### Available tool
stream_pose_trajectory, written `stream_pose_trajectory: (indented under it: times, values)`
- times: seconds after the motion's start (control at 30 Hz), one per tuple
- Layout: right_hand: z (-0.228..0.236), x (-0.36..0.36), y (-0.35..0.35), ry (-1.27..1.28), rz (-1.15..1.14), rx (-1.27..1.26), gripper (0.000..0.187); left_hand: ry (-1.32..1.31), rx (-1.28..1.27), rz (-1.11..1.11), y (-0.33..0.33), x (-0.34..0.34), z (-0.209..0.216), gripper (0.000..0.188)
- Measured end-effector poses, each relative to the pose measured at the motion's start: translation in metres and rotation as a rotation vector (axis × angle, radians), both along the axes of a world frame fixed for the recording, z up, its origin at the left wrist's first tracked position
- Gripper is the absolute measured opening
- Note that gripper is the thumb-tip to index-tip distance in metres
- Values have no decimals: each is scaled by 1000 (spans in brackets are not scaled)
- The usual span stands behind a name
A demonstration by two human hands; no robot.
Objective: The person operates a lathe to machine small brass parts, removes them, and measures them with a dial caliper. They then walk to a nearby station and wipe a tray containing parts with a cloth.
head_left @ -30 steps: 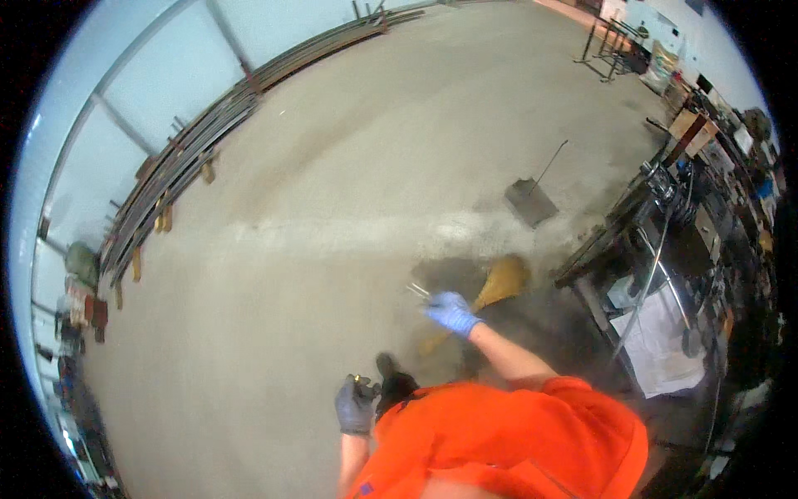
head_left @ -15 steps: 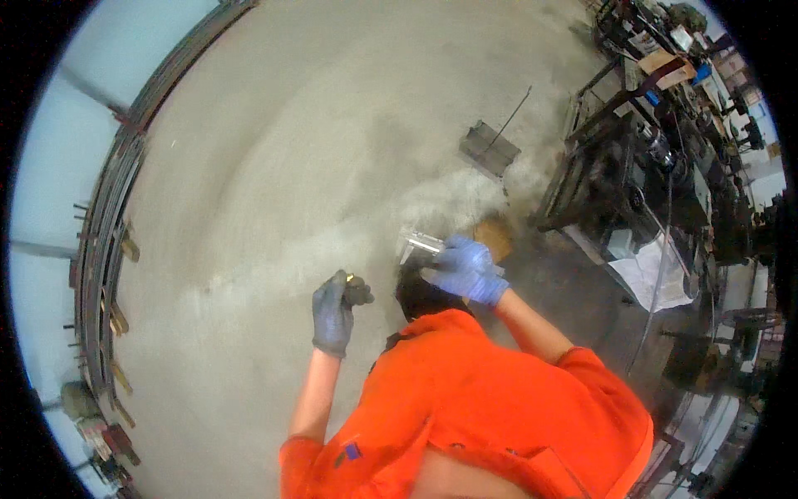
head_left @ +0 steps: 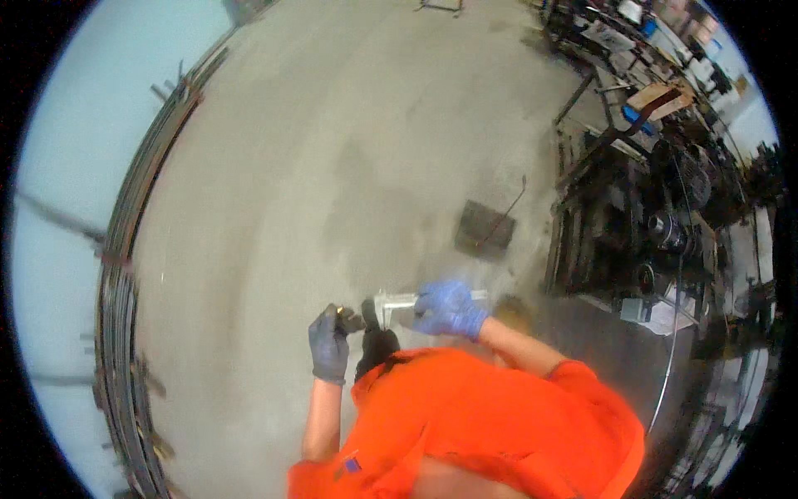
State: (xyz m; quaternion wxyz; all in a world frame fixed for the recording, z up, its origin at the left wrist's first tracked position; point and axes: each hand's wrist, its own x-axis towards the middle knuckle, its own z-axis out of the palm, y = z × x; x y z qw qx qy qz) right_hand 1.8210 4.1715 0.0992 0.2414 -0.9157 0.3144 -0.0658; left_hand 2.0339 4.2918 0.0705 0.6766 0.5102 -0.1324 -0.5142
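Note:
My left hand (head_left: 329, 345), in a dark grey-blue glove, is closed on a small dark piece (head_left: 352, 321) with a brass-yellow bit showing by the fingertips; its exact kind is too blurred to tell. To its right my right hand (head_left: 450, 308), in a blue glove, grips a silver vernier caliper (head_left: 397, 301) around its beam. The caliper lies roughly level, its jaws pointing left toward the small piece, with a gap between them. Part of the beam comes out on the right side of the glove.
A dark shoe (head_left: 378, 343) shows below the caliper jaws. On the floor ahead stands a flat grey box with a long thin handle (head_left: 485, 229). Long metal bars (head_left: 120, 324) line the left wall. A cluttered dark workbench (head_left: 615, 200) is at right, with a white sheet (head_left: 670, 317) beside it.
My view has shifted, and I have stepped or turned slightly. The caliper has moved left and down relative to my left hand, its jaws now closer to the small piece.

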Motion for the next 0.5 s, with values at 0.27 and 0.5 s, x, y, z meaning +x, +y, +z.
stream_pose_trajectory:
  times: [0.27,0.5]
  values:
    - [4,54,-190,-30,-340,-2,42,-27,-37,-340,-256,87,-17,28]
    - [-7,36,-360,67,-665,-11,36,-38,-4,-657,-498,91,-16,27]
